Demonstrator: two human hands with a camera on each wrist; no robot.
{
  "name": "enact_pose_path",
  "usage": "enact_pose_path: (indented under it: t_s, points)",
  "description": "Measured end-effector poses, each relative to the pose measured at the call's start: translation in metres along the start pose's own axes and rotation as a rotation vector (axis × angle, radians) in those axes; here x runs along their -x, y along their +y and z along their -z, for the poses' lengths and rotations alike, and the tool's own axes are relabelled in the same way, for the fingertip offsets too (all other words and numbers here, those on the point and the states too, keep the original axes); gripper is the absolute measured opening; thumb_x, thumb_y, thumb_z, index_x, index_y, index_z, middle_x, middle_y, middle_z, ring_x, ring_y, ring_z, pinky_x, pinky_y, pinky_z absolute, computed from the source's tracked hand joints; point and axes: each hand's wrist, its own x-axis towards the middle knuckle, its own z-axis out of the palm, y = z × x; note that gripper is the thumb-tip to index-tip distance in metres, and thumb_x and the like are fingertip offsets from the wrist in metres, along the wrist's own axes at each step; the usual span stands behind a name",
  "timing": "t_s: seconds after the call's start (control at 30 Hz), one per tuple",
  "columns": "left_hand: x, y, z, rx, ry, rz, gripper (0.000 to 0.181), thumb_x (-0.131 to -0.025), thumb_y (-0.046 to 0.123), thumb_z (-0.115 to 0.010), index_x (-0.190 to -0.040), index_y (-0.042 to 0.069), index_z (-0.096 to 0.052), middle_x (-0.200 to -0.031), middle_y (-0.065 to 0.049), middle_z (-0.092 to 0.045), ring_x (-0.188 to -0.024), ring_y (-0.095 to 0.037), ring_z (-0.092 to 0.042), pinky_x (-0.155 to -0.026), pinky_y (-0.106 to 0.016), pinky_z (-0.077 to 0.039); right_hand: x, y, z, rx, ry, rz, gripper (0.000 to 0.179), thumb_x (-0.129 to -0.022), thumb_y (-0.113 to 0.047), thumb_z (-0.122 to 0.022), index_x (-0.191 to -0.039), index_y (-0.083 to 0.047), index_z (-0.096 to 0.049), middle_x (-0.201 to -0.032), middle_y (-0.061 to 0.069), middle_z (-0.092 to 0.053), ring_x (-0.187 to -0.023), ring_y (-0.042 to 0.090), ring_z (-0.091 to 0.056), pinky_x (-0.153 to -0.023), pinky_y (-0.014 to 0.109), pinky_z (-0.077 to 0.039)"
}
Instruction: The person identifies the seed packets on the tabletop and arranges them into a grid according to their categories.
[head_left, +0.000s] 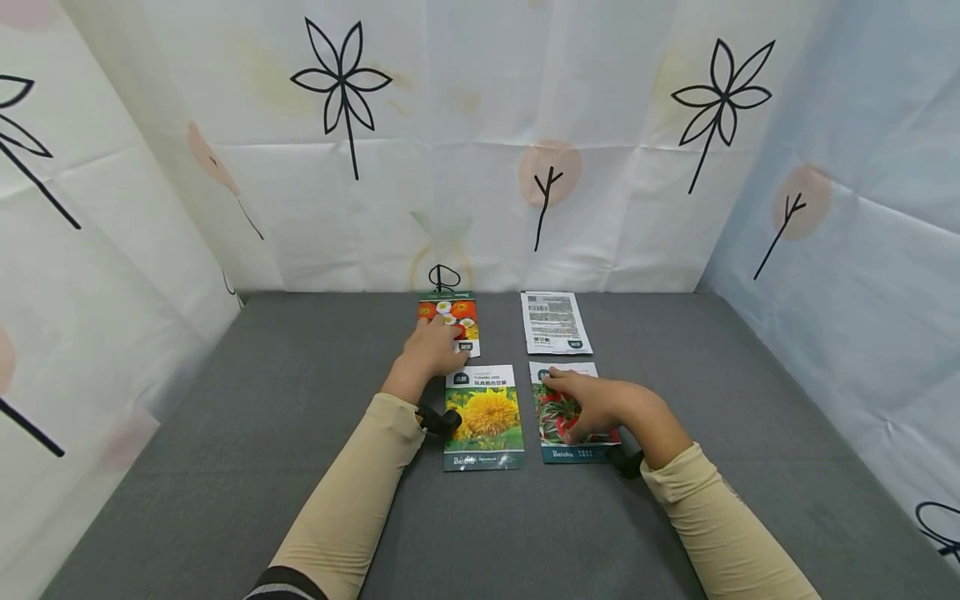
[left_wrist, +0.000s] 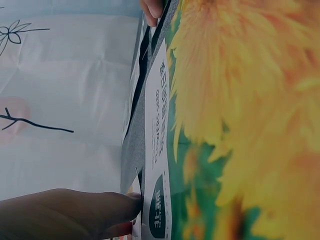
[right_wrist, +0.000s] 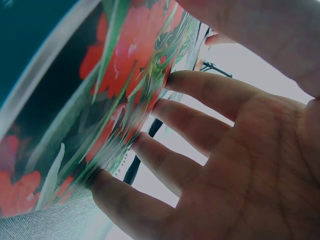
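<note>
My left hand [head_left: 431, 350] lies over the lower left of a seed packet with orange and white flowers [head_left: 463, 310], fingers on its face. Its thumb shows by the packet's lower edge in the left wrist view. Just below is a seed packet with a yellow sunflower-like bloom [head_left: 487, 417], large in that same view. Over a packet of red flowers [head_left: 552, 410], my right hand [head_left: 600, 404] arches with its fingers spread. In the right wrist view, its fingertips touch the glossy packet front [right_wrist: 75, 115], and the palm stands off it.
A white packet lying back side up [head_left: 557, 325] is at the far right of the group, its printed text showing. The packets lie in two rows on a grey tabletop [head_left: 300, 492]. White cloth walls [head_left: 465, 108] with drawn plants enclose the back and sides.
</note>
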Motion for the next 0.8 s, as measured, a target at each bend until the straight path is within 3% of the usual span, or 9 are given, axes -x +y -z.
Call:
enact_pose_path:
  t_s: [0.8]
  points:
    - [0.0032,0.0081,-0.0001,0.040,-0.002,-0.026,0.056,-0.102,0.041,-0.069,-0.150,0.014,-0.061,-0.158,-0.021,-0.046,-0.139,-0.043,-0.044,-0.107,-0.061,-0.051,-0.0003,0.0015,-0.0011,-0.009,0.006,0.000,0.095,-0.089,-0.015,-0.086,-0.168,-0.010,-0.032,-0.179,0.018,-0.013,-0.161,0.047,-0.023,-0.116,0.062,-0.043]
